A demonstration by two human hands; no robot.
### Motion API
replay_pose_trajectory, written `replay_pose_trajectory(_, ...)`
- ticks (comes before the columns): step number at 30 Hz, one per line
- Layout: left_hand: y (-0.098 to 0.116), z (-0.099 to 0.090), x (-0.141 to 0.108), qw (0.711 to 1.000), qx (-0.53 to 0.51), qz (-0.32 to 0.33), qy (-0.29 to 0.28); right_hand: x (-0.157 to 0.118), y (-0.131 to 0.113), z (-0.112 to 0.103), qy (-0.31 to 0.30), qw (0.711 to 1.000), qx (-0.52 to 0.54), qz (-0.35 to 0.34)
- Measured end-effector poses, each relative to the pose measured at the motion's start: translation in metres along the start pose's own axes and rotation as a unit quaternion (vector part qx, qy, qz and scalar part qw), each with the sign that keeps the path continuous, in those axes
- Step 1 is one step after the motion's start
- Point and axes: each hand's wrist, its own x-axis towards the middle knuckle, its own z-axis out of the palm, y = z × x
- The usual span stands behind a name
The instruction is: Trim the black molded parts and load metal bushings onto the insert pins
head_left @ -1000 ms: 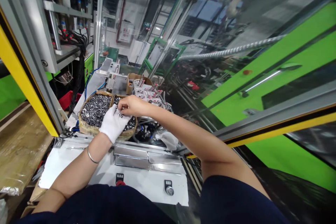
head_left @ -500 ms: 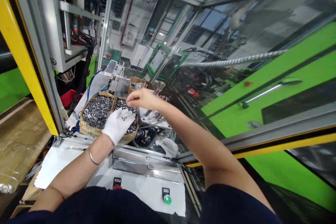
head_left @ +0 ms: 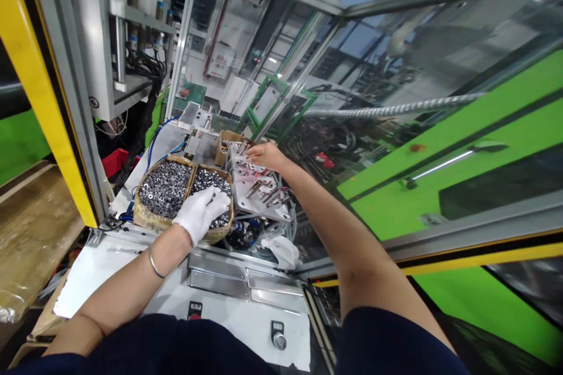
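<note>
My left hand (head_left: pixel 200 212), in a white glove, lies over the front of the right-hand box of small shiny metal parts (head_left: pixel 211 179). Its fingers are partly curled around a few of those parts, and a dark bit shows by the fingertips. My bare right hand (head_left: pixel 266 156) is over the metal fixture (head_left: pixel 246 184), which carries upright pins and cylinders. Its fingertips are pinched together close to the fixture's far end; what they hold, if anything, is too small to make out. Left of the left hand, a second box holds many grey washers (head_left: pixel 162 187).
Behind the fixture stands a small cardboard box (head_left: pixel 224 143) of parts. A white cloth or glove (head_left: pixel 281 251) and tubing lie to its front right. Metal trays (head_left: pixel 220 278) and a button (head_left: pixel 278 337) are on the white table. A clear panel with a metal frame (head_left: pixel 316 272) borders the right.
My right hand has moved from above my left palm, rightward to the fixture. My left fingers have curled more over the small metal parts. The green button light has gone out.
</note>
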Motion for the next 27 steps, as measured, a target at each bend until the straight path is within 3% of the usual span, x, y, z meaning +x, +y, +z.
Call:
replay_pose_trajectory(5,0.002,0.006,-0.007,0.999,0.032,-0.013,-0.001,-0.003,-0.002,0.009,-0.018,1.000,-0.012,-0.013)
replay_pose_trajectory(11,-0.001,0.002,-0.003,0.999,0.011,0.022,-0.032,-0.004,-0.010,-0.002,-0.020,0.998,-0.062,-0.014)
replay_pose_trajectory(15,0.002,0.005,-0.001,1.000,0.003,-0.009,-0.005,-0.020,-0.046,-0.010,0.003,0.994,-0.089,-0.068)
replay_pose_trajectory(17,0.004,0.009,0.000,0.999,0.005,-0.037,-0.004,-0.039,-0.075,-0.008,-0.024,0.986,-0.076,-0.146)
replay_pose_trajectory(19,0.006,0.012,0.001,0.999,0.007,-0.051,-0.008,-0.061,-0.104,0.000,-0.100,0.958,-0.066,-0.261)
replay_pose_trajectory(21,0.007,0.013,0.002,0.999,0.005,-0.051,-0.006,-0.083,-0.127,0.010,-0.105,0.933,-0.111,-0.327)
replay_pose_trajectory(24,0.006,0.014,0.003,0.998,0.005,-0.057,-0.010,-0.104,-0.146,0.020,-0.071,0.910,-0.203,-0.353)
replay_pose_trajectory(27,0.007,0.014,0.001,0.998,0.001,-0.062,-0.009,-0.107,-0.147,0.019,-0.083,0.903,-0.246,-0.342)
